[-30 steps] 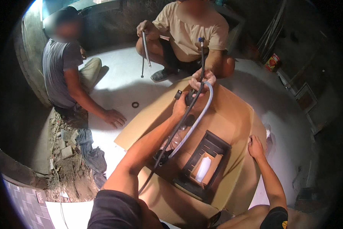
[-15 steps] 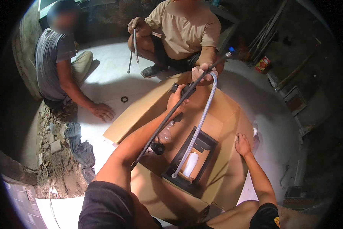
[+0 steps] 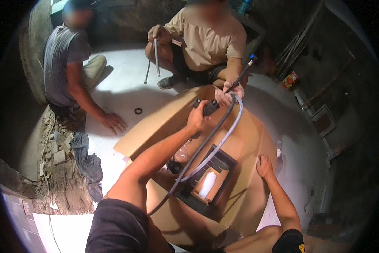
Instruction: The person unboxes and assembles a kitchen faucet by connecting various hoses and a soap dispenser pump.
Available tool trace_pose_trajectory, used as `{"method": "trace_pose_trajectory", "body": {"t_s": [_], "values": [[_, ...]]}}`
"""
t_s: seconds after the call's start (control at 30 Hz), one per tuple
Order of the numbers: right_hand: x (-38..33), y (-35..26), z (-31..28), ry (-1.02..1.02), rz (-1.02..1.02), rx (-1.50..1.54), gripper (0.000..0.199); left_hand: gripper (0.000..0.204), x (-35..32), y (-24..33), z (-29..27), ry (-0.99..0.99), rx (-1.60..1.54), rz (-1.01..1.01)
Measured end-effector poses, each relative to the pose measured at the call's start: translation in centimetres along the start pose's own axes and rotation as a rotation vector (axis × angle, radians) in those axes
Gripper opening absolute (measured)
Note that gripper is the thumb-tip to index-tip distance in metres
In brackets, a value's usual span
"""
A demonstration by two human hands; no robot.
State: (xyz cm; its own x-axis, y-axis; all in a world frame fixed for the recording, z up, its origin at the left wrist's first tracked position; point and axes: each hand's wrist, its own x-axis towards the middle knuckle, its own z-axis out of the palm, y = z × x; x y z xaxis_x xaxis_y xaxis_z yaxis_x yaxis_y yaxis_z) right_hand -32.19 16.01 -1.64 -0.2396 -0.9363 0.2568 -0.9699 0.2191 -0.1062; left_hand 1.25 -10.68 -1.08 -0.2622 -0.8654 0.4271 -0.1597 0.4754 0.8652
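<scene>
The left hand's (image 3: 196, 117) fingers hold the black part (image 3: 210, 109), best held clear of the hoses (image 3: 232, 129) rightward; the right hand's (image 3: 264, 168) grip beside the box (image 3: 257, 141) is unclear.

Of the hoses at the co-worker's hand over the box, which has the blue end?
The black hose: its blue-tipped end points up past the co-worker's hand. The pale grey hose curves down over the box and shows no blue.

Dark short left sleeve (image 3: 117, 227), dark right sleeve (image 3: 285, 241) with yellow marking (image 3: 301, 248), bare forearms (image 3: 162, 149)
</scene>
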Motion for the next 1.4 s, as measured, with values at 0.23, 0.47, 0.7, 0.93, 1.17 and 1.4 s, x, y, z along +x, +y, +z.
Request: {"method": "trace_pose_trajectory", "body": {"t_s": [0.23, 0.47, 0.7, 0.93, 1.17, 1.4], "values": [[0.2, -0.3, -0.1, -0.016, 0.02, -0.007, 0.03, 0.061, -0.7, 0.7, 0.0, -0.039, -0.073, 0.036], [0.0, -0.6, -0.4, 0.021, -0.031, 0.022, 0.028, 0.06, -1.2, 1.1, 0.4, -0.102, -0.129, 0.092], [0.1, -0.9, -0.6, -0.038, 0.04, 0.016, 0.028, 0.063, -1.4, 1.2, 1.1, -0.124, -0.011, 0.049], [0.2, -1.0, -0.5, -0.03, 0.029, -0.011, 0.028, 0.062, -1.7, 1.1, 2.1, -0.162, 0.011, 0.084], [0.0, -0.3, 0.3, 0.008, 0.005, -0.017, 0.029, 0.062, -2.5, 2.2, 3.5, -0.241, 0.177, 0.044], [0.1, -0.3, 0.3, -0.037, 0.045, 0.008, 0.03, 0.06, -2.8, 3.7, 4.8, -0.279, 0.328, 0.185]]}}
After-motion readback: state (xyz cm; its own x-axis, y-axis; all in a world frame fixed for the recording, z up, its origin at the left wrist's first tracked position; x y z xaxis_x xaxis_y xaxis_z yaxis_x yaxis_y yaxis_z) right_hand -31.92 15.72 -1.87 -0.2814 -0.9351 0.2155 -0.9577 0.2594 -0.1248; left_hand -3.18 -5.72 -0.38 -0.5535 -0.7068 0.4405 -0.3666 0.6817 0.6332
